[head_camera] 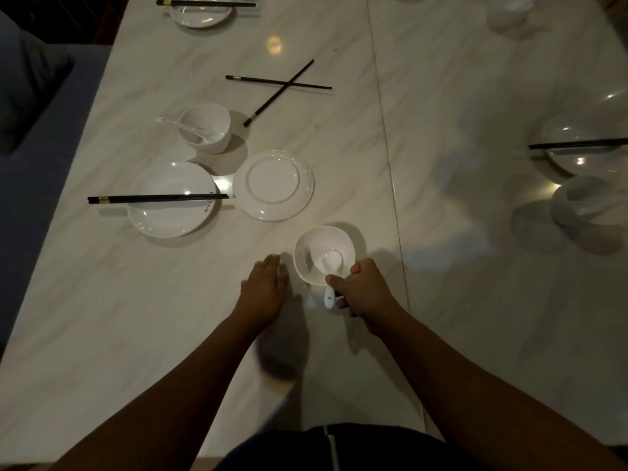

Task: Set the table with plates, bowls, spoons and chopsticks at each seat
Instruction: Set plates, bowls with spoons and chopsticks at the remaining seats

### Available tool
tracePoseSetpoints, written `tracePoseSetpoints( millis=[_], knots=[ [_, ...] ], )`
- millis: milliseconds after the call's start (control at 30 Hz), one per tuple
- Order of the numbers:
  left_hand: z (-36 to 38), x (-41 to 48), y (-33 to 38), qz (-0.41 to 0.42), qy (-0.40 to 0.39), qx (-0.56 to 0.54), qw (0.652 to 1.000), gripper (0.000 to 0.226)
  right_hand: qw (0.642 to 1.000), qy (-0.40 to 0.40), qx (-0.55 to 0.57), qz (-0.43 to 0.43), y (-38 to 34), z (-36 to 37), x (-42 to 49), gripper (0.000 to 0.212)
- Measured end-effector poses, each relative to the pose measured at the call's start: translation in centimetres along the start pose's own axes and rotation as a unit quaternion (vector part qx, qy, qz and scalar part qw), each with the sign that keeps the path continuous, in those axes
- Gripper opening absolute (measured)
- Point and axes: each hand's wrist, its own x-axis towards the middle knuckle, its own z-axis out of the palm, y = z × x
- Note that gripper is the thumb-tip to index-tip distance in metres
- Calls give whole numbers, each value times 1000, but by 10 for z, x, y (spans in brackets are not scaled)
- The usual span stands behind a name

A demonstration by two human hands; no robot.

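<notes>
A white bowl (316,248) stands on the marble table (339,137) near me, with a white spoon (329,266) lying in it. My right hand (363,290) grips the spoon's handle at the bowl's near rim. My left hand (263,290) rests flat on the table just left of the bowl, fingers straight. Beyond it lies an upside-down white plate (273,185). Two black chopsticks (282,88) lie crossed further off.
At the left are a plate (170,215) with chopsticks (156,198) across it and a bowl with a spoon (205,129). Another plate with chopsticks (202,11) sits at the far left. A plate (577,154) and bowl (588,205) stand at the right edge.
</notes>
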Motion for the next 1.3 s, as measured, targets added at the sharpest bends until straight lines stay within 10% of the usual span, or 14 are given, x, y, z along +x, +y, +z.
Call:
tracePoseSetpoints(
  millis=[567, 967, 1300],
  knots=[
    [-16, 26, 29, 9, 32, -113, 993, 46, 972, 76, -156, -161, -19, -13, 45, 44],
    [-65, 134, 36, 13, 61, 57, 996, 49, 925, -30, -321, -203, -89, 3, 143, 45],
    [-40, 176, 50, 63, -11, 251, 966, 68, 915, 34, -324, -238, -100, 2, 176, 46]
  ],
)
